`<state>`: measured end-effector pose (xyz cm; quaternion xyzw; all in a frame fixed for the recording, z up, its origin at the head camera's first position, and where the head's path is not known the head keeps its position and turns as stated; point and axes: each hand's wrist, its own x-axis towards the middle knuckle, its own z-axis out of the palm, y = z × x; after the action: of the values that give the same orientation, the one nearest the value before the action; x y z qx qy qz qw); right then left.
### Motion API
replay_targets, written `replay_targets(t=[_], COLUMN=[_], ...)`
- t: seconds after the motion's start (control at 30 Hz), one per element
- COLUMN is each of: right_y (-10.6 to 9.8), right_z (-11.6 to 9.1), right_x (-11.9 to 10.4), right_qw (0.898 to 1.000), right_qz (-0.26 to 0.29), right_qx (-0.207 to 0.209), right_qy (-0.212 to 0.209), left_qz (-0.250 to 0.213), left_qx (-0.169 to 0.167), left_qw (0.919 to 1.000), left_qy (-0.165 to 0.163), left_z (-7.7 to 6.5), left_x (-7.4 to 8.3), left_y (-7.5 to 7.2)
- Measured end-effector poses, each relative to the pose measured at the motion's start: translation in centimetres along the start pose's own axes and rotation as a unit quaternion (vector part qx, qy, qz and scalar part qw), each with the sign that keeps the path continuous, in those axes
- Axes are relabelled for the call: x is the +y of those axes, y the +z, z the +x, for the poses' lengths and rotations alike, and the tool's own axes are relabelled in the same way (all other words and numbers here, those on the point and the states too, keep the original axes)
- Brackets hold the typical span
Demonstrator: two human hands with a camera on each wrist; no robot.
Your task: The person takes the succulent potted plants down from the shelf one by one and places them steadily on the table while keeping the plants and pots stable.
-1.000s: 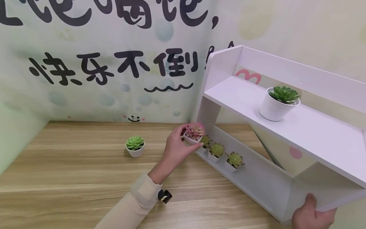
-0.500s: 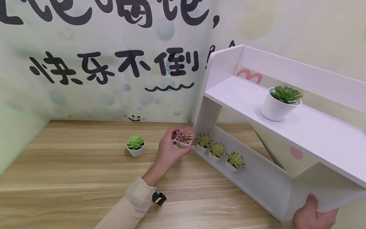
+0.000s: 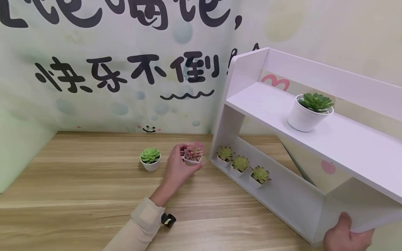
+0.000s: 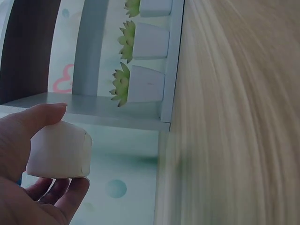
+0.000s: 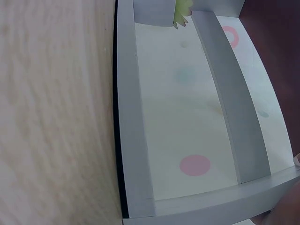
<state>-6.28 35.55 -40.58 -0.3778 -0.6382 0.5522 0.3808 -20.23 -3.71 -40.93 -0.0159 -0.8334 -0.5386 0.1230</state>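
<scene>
My left hand (image 3: pixel 175 170) holds a pink potted succulent (image 3: pixel 193 153) above the table, between thumb and fingers. In the left wrist view its white pot (image 4: pixel 58 151) is raised off the wood, just outside the shelf's end. My right hand (image 3: pixel 348 234) grips the right side panel of the white shelf (image 3: pixel 295 200), thumb on the inner face; its fingers are mostly hidden. On the shelf's lower board stand several things in a row: a left succulent (image 3: pixel 225 155), a middle one (image 3: pixel 240 164) and a right one (image 3: pixel 260 175), all yellow-green in white pots.
A bright green potted succulent (image 3: pixel 150 158) stands on the wooden table (image 3: pixel 78 195), left of my left hand. A larger dark green succulent in a round white pot (image 3: pixel 309 113) sits on the upper board. The printed wall covering (image 3: pixel 125 108) rises behind the table.
My left hand has moved left with the pink succulent, away from the shelf's left end, which uncovers the leftmost yellow-green one. The right hand stays on the side panel.
</scene>
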Motion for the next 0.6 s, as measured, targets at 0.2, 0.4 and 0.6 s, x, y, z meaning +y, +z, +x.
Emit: replay_targets(t=[0.2, 0.4, 0.6], right_y=[0.1, 0.1, 0.1], right_z=[0.0, 0.0, -0.1], right_x=[0.0, 0.0, -0.1], right_qw=[1.0, 1.0, 1.0], right_qz=[0.012, 0.019, 0.013], right_qx=[0.006, 0.004, 0.008], right_qy=[-0.002, -0.005, 0.001], left_qz=[-0.009, 0.006, 0.004], left_qx=[-0.001, -0.001, 0.0], left_qw=[0.9998, 0.9987, 0.9979], left_qy=[-0.019, -0.051, -0.065], left_z=[0.5, 1.0, 1.1], left_x=[-1.2, -2.4, -3.2], left_y=[-0.3, -0.7, -0.9])
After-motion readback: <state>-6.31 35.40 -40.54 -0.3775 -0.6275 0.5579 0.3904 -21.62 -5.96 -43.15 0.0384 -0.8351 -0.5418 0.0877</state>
